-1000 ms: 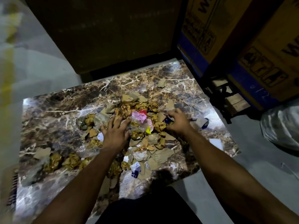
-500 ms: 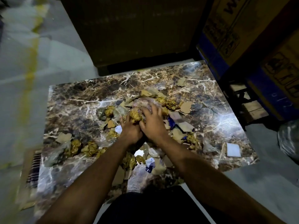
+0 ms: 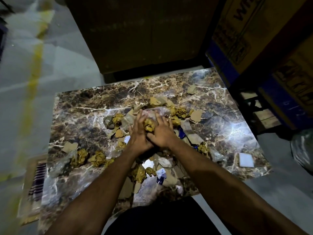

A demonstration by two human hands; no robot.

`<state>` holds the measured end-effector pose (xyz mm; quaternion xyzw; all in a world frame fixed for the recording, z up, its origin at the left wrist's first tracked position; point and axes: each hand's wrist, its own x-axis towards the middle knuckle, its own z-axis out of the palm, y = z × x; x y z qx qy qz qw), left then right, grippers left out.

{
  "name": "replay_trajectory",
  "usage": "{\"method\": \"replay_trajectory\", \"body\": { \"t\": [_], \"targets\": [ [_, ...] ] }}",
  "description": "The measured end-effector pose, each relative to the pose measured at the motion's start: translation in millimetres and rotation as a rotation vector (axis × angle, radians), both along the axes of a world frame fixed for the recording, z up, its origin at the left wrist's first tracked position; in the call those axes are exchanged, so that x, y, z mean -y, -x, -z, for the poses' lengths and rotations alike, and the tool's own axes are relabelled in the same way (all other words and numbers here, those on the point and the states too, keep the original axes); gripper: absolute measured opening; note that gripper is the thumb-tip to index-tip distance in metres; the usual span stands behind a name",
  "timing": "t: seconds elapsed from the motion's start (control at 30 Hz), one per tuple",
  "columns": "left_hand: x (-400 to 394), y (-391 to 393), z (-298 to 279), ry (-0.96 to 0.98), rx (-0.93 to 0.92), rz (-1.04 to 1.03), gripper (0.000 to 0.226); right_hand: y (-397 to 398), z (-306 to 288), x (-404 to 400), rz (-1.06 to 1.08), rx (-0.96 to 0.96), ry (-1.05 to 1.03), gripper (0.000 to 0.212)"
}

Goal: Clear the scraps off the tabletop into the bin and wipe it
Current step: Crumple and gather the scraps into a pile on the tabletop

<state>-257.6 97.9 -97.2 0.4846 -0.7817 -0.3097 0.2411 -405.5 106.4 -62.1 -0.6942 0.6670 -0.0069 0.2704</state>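
Note:
A brown marble tabletop (image 3: pixel 81 116) is strewn with scraps: crumpled yellow paper balls (image 3: pixel 100 158), torn cardboard pieces (image 3: pixel 195 116) and clear plastic film (image 3: pixel 160 110). My left hand (image 3: pixel 138 133) and my right hand (image 3: pixel 163 133) meet side by side at the middle of the pile. They press a yellow paper ball (image 3: pixel 149 127) and other scraps between them, fingers mostly straight and pointing away from me. More scraps (image 3: pixel 140 173) lie under my forearms near the front edge. No bin shows clearly.
A white rectangular piece (image 3: pixel 246 160) lies at the tabletop's right edge. Stacked cardboard boxes (image 3: pixel 254 31) stand at the back right and a dark box (image 3: pixel 144 39) behind the table. Something shiny, wrapped in plastic, (image 3: pixel 302 150) sits on the floor at right. A striped mat (image 3: pixel 37 180) lies left.
My hands were apart on the pile a second ago; they have drawn together at its middle, bunching scraps between them. The view has shifted slightly.

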Motion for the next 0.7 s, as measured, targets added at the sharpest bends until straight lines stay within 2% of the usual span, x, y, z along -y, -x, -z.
{"method": "replay_trajectory", "body": {
  "t": [0.07,0.13,0.2,0.27,0.33,0.37,0.47,0.6,0.67,0.7],
  "targets": [
    [6.0,0.8,2.2,-0.034,0.04,0.025,0.101,6.2,-1.5,2.1,0.028,0.182,-0.061,0.092],
    [12.3,3.0,3.5,-0.074,0.132,0.035,0.095,11.3,-0.4,0.1,0.141,0.459,-0.124,0.097],
    [13.9,8.0,4.8,-0.095,0.208,0.054,0.093,16.3,-2.0,-2.3,0.314,0.75,-0.16,0.088],
    [12.4,11.8,2.2,-0.107,0.227,0.056,0.073,19.1,-2.1,0.0,0.446,1.02,-0.167,0.077],
    [11.1,13.3,1.5,-0.123,0.248,0.028,0.061,22.3,-6.0,6.4,0.49,1.187,-0.202,0.071],
    [11.5,13.6,3.4,-0.14,0.263,0.006,0.064,26.6,-9.5,9.7,0.491,1.224,-0.228,0.067],
    [12.4,15.8,3.6,-0.185,0.261,-0.064,0.092,56.5,-12.8,25.6,0.488,1.232,-0.324,0.045],
    [11.3,22.2,0.4,-0.24,0.165,-0.173,0.104,105.8,-25.8,47.0,0.492,1.164,-0.417,0.014],
    [11.3,24.9,2.8,-0.225,0.141,-0.189,0.101,123.7,-27.9,57.4,0.512,1.053,-0.36,0.013],
    [11.0,25.7,4.9,-0.221,0.137,-0.197,0.1,131.7,-26.3,64.0,0.524,0.95,-0.266,0.014]
  ]
}}
